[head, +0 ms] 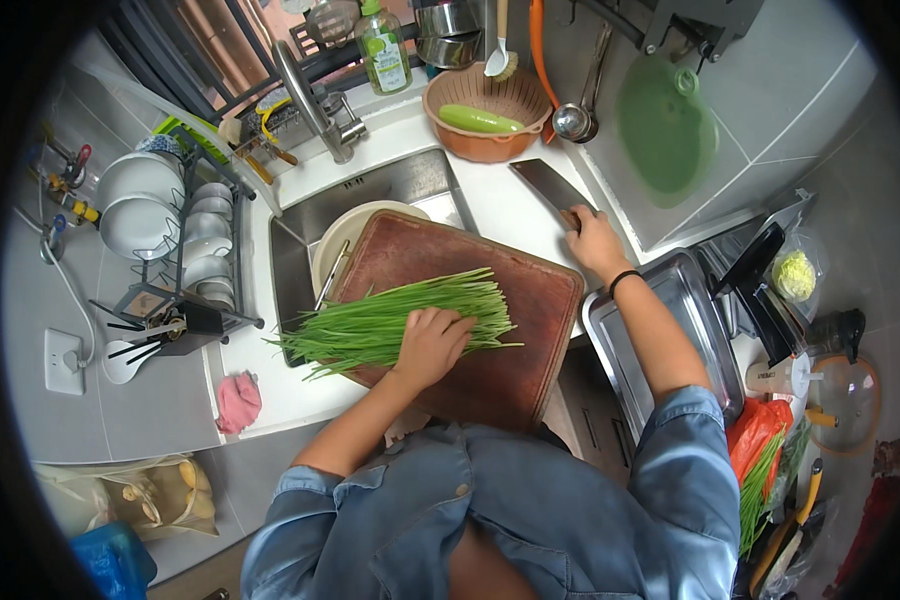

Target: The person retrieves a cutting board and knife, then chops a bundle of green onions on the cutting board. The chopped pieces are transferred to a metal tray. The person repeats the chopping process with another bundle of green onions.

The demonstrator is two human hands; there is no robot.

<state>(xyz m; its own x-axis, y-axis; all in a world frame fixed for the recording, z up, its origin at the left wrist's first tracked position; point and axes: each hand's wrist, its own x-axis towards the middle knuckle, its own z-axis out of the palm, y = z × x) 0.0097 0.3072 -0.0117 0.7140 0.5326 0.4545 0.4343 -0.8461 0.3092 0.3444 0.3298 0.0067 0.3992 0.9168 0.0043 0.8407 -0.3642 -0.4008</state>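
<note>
A bundle of long green Chinese chives (pixel 375 315) lies across the wooden cutting board (pixel 525 300), its leafy tips hanging past the left edge over the sink. My left hand (pixel 435 341) rests on top of the bundle near its cut, paler ends, fingers curled over it. To the right, my right hand (pixel 596 240) grips the handle of a cleaver (pixel 547 187). The broad dark blade points away from me, over the white counter beyond the board. The board partly covers a cream basin (pixel 360 221) in the steel sink (pixel 442 176).
A brown colander (pixel 487 150) holding a green gourd (pixel 480 118) stands behind the cleaver. The faucet (pixel 311 105) rises behind the sink. At right sits a metal tray (pixel 607 337); at left are a dish rack (pixel 244 315) and a pink cloth (pixel 238 403).
</note>
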